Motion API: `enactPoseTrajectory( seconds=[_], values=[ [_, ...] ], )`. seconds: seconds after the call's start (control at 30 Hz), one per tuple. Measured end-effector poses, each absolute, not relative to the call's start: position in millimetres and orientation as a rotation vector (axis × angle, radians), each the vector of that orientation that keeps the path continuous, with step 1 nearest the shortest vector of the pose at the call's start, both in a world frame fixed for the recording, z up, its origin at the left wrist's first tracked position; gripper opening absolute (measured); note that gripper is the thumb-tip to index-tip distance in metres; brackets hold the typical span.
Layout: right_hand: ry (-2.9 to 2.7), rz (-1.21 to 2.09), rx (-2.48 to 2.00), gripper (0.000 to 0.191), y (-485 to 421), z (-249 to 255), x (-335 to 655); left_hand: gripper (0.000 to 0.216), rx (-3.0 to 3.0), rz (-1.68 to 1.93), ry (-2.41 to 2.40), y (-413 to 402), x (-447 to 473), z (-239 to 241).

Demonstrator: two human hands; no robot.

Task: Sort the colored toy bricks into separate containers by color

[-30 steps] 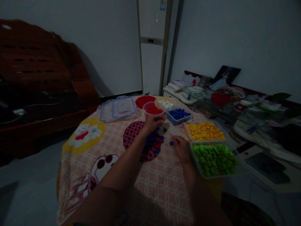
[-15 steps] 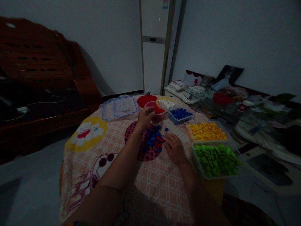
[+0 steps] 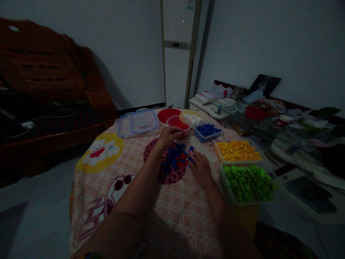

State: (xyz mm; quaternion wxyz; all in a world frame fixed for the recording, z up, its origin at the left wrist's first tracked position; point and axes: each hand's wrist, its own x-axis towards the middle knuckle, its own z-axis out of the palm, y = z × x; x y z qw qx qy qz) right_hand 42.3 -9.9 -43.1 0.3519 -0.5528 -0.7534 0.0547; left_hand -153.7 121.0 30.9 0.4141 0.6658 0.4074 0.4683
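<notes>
My left hand (image 3: 168,136) hovers at the near rim of a small red see-through bowl (image 3: 185,133) that holds red pieces. Its fingers are loosely bent and apart, and I see nothing between them. On the round dark pink patch of the tablecloth lies a pile of blue building blocks (image 3: 170,158), with a few red blocks (image 3: 183,160) mixed in at its right side. My right hand (image 3: 201,166) rests at the pile's right edge with its fingers stretched out, touching the pieces. A blue piece (image 3: 191,148) lies just beyond its fingertips.
Right of my hands stand tubs of blue blocks (image 3: 207,130), yellow blocks (image 3: 238,150) and green blocks (image 3: 249,183). White pieces (image 3: 192,119) lie behind. A larger red bowl (image 3: 163,116) and clear blue-rimmed lids (image 3: 144,121) are at the back of the table.
My left hand has drawn down and slightly right from above the small bowl to its near rim. My right fingers have spread and shifted slightly right, and the pile's pieces have moved about.
</notes>
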Motion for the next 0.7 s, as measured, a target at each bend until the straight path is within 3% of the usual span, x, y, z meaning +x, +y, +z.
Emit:
enactPoseTrajectory(
  seconds=[0.2, 0.37, 0.7],
  values=[
    [-1.625, 0.211, -1.500, 0.037, -7.9, -42.9, 55.5, 0.024, 2.058, 0.798, 1.082, 106.9, -136.0, 31.6],
    [-1.522, 0.235, -1.555, 0.035, -8.0, -43.6, 61.5, 0.033, 2.400, 0.502, 1.026, 94.4, -110.1, 24.4],
    [-1.503, 0.235, -1.571, 0.034, -7.6, -41.3, 58.9, 0.026, 2.655, 0.316, 1.078, 80.5, -87.8, 7.9]
  ],
)
